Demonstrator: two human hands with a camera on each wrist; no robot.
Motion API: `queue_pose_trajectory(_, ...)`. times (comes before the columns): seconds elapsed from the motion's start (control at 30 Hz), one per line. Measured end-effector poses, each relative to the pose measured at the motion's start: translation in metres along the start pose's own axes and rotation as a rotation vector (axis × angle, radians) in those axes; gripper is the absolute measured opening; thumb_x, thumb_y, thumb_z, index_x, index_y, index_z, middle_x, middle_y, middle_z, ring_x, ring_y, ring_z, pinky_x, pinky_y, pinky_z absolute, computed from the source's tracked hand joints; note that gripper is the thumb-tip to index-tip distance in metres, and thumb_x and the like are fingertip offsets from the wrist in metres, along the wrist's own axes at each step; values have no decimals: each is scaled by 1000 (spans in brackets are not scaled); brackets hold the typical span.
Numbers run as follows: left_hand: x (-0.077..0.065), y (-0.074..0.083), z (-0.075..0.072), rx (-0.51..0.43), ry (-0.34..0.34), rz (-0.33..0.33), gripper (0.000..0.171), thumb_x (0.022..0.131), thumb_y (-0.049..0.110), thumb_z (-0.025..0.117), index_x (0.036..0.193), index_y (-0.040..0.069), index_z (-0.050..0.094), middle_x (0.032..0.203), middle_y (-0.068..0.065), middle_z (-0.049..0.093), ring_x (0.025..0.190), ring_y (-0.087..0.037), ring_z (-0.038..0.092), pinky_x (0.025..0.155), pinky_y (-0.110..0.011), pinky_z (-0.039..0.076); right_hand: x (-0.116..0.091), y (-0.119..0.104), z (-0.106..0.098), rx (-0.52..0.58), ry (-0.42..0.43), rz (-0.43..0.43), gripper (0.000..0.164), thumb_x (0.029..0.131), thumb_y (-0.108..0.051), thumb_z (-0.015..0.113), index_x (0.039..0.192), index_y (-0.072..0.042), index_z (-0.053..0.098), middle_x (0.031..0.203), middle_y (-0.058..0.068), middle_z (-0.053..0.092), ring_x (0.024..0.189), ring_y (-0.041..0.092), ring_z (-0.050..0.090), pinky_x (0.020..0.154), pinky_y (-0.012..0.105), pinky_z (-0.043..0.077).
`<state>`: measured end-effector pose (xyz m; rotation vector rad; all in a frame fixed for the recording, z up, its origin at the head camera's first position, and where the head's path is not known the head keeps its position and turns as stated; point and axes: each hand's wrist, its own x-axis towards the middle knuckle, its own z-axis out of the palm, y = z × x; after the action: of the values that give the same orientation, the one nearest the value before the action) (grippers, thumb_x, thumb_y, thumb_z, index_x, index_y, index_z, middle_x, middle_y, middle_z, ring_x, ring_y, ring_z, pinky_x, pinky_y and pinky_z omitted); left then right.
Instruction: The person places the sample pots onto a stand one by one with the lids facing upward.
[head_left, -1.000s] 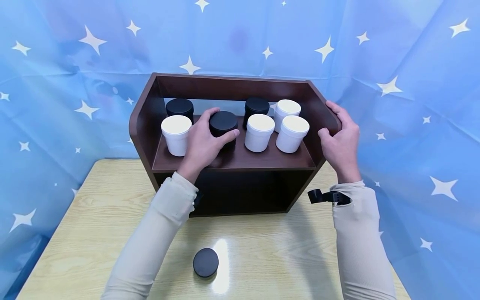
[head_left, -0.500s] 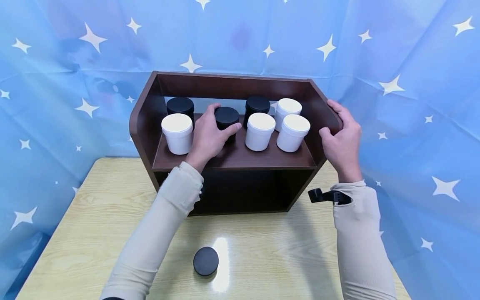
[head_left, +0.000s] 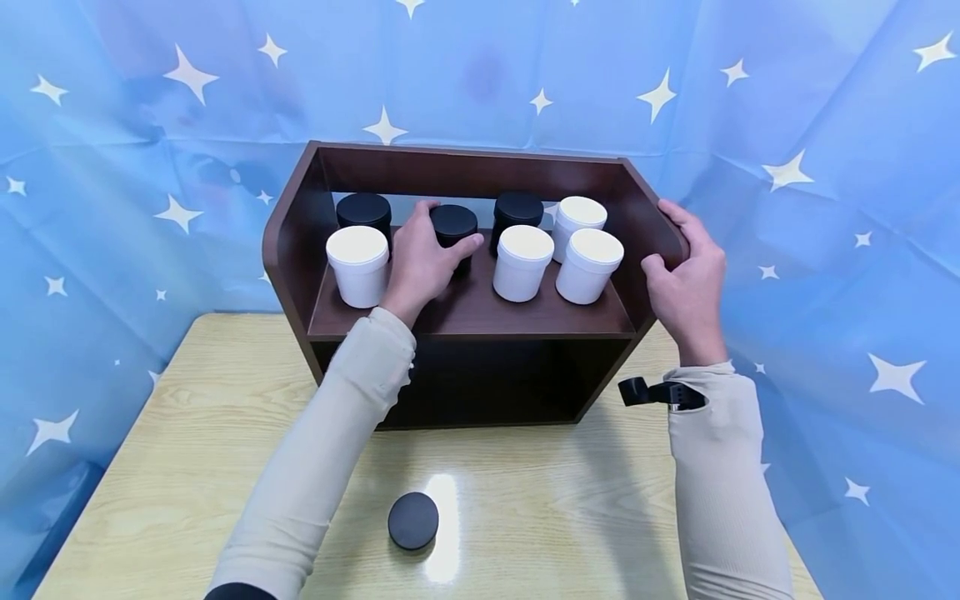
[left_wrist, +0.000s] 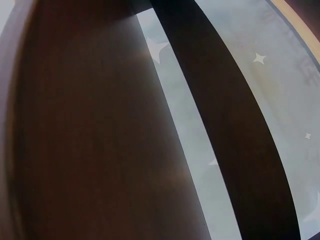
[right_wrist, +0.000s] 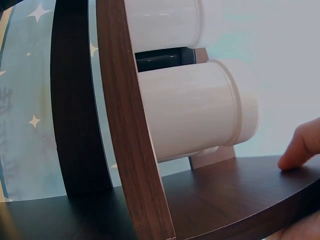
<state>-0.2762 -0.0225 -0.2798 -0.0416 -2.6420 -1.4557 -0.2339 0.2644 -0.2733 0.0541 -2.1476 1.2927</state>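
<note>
My left hand (head_left: 423, 258) grips a black lidded jar (head_left: 453, 221) on the top board of a dark brown shelf unit (head_left: 480, 327), fingers behind it and thumb across its near right side. The jar's base is partly hidden by that hand. To its left, a white jar (head_left: 360, 268) stands in front of another black jar (head_left: 364, 212). My right hand (head_left: 690, 283) holds the unit's right side panel at its edge; one fingertip (right_wrist: 295, 155) presses on the panel in the right wrist view. The left wrist view shows only the unit's boards and the backdrop.
Right of the held jar stand a black jar (head_left: 517, 220) and several white ones, including a front one (head_left: 522, 265) and a corner one (head_left: 588, 268). A round black-topped object (head_left: 413, 521) sits on the wooden table (head_left: 525, 517). A blue starry cloth (head_left: 480, 75) hangs behind.
My left hand has slid the gripped black jar backward and a little to the right on the board. The right hand keeps its place on the side panel.
</note>
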Motion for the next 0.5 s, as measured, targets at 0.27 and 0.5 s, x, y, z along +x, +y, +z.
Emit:
queue_pose_trajectory(0.27,10,0,5,3,42,-2,82,91,38,73,156,13,29,155,-11,45,142,-27,45,117,-41,41,0,0,0,-1,6,1,61,83,4,48,136,-20,64,138,5,63,95,8,60,76,14,49)
queue_pose_trajectory(0.5,12,2,8,43,78,13,84,90,40,73,156,12,28,157,-11,43,142,-28,46,118,-42,39,-1,0,0,5,1,11,62,83,4,47,137,-21,63,139,5,62,95,9,60,76,14,49)
